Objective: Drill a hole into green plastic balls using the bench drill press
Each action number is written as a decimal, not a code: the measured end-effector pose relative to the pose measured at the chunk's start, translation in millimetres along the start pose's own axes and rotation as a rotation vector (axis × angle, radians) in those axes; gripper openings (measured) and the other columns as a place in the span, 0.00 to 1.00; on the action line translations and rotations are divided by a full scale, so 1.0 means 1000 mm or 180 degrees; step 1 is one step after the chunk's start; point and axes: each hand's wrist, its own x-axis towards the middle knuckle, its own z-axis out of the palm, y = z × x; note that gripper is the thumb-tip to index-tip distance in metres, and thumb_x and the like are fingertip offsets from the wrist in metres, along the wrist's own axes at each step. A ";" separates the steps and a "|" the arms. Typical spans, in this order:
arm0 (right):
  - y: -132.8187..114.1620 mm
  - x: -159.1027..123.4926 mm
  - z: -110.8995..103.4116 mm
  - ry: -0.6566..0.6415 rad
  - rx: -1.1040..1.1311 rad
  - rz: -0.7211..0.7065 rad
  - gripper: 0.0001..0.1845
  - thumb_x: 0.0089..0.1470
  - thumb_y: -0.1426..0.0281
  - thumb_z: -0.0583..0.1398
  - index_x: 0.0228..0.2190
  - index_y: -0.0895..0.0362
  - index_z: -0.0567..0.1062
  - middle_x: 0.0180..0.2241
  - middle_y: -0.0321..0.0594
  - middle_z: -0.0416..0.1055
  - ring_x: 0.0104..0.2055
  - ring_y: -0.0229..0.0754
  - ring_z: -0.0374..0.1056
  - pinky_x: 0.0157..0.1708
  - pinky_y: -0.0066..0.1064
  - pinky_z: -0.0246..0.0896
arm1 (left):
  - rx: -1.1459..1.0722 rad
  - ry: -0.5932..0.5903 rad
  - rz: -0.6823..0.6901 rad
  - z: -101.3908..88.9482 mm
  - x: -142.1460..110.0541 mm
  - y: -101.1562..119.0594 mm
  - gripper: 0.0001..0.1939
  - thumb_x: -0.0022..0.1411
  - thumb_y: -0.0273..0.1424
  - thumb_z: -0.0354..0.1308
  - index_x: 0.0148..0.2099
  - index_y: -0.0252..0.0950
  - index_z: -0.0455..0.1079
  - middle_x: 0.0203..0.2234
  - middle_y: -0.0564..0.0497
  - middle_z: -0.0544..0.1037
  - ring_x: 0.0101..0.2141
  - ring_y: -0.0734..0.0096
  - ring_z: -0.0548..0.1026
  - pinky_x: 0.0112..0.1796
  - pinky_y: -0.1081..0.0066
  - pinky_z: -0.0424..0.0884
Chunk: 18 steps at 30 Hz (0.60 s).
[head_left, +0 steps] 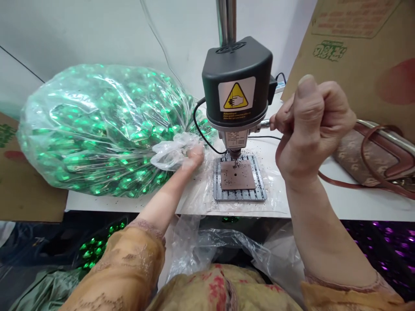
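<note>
Our right hand is clenched round the lever on the side of the drill, its grip closed in a fist. Our left hand reaches to the gathered neck of the bag; it is blurred, and we cannot tell whether that grip is closed on the plastic or only resting against it.

The drill stands between our hands on the tabletop, with a yellow warning label on its black housing and a metal post rising behind. Below its head, the bit points down at the pad, a brown square lying flat on the slotted base. We see a small dark hole in the pad and black crumbs scattered over the pad, the base and the tabletop around them.

The bag, clear and bulging with shiny green pieces, lies left of the drill. On our right, a patterned purse rests in front of a printed carton, its brown strap trailing over the tabletop.
</note>
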 end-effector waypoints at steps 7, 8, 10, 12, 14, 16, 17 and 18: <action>-0.001 0.001 0.002 -0.0046 0.0124 -0.0036 0.22 0.58 0.62 0.59 0.20 0.58 0.58 0.16 0.24 0.54 0.17 0.20 0.54 0.20 0.21 0.47 | -0.3123 -0.0066 0.0179 -0.010 -0.079 0.013 0.26 0.62 0.47 0.62 0.56 0.39 0.68 0.33 0.50 0.75 0.32 0.69 0.74 0.33 0.71 0.71; -0.001 0.001 0.002 -0.0030 0.0126 -0.0037 0.22 0.58 0.62 0.59 0.20 0.58 0.58 0.16 0.24 0.54 0.17 0.20 0.54 0.20 0.22 0.47 | -0.3760 -0.0252 0.0110 -0.010 -0.089 0.016 0.28 0.61 0.48 0.63 0.58 0.40 0.67 0.35 0.50 0.76 0.32 0.71 0.75 0.33 0.72 0.71; 0.000 0.001 0.002 0.0012 0.0113 -0.0029 0.22 0.57 0.61 0.59 0.19 0.58 0.59 0.16 0.24 0.54 0.17 0.20 0.53 0.20 0.22 0.47 | -0.4682 -0.0565 -0.0074 -0.009 -0.103 0.024 0.30 0.57 0.47 0.67 0.57 0.42 0.66 0.41 0.49 0.77 0.35 0.70 0.77 0.36 0.70 0.75; 0.000 0.001 0.002 0.0027 0.0135 -0.0007 0.22 0.57 0.60 0.59 0.19 0.58 0.59 0.15 0.24 0.55 0.17 0.20 0.53 0.19 0.22 0.48 | -0.5107 -0.0529 -0.0316 -0.005 -0.109 0.032 0.30 0.52 0.45 0.72 0.53 0.41 0.66 0.43 0.50 0.78 0.38 0.69 0.79 0.40 0.66 0.76; 0.000 0.001 0.002 0.0025 0.0154 -0.0005 0.21 0.56 0.60 0.60 0.20 0.58 0.59 0.15 0.24 0.55 0.17 0.21 0.52 0.19 0.23 0.48 | -0.5124 -0.0223 -0.0432 0.002 -0.109 0.038 0.30 0.49 0.43 0.74 0.49 0.40 0.66 0.38 0.52 0.78 0.37 0.71 0.78 0.40 0.68 0.75; 0.000 0.000 0.002 -0.0021 0.0148 0.0013 0.21 0.57 0.61 0.60 0.20 0.57 0.59 0.15 0.25 0.55 0.17 0.22 0.53 0.19 0.23 0.48 | -0.4946 0.0061 -0.0334 0.011 -0.106 0.043 0.29 0.48 0.43 0.75 0.46 0.39 0.65 0.34 0.54 0.79 0.35 0.74 0.77 0.39 0.72 0.73; -0.001 0.000 0.001 -0.0050 0.0132 0.0015 0.21 0.57 0.61 0.59 0.20 0.57 0.58 0.16 0.25 0.54 0.17 0.22 0.53 0.20 0.23 0.48 | -0.4846 0.0136 -0.0241 0.016 -0.105 0.044 0.29 0.48 0.44 0.74 0.45 0.38 0.65 0.33 0.54 0.79 0.35 0.74 0.77 0.40 0.73 0.72; -0.001 0.000 0.001 -0.0078 0.0112 0.0021 0.21 0.58 0.62 0.59 0.20 0.57 0.57 0.16 0.26 0.53 0.18 0.22 0.54 0.20 0.23 0.48 | -0.4757 0.0165 -0.0147 0.020 -0.104 0.046 0.28 0.48 0.44 0.74 0.45 0.38 0.66 0.33 0.54 0.79 0.35 0.74 0.76 0.40 0.73 0.71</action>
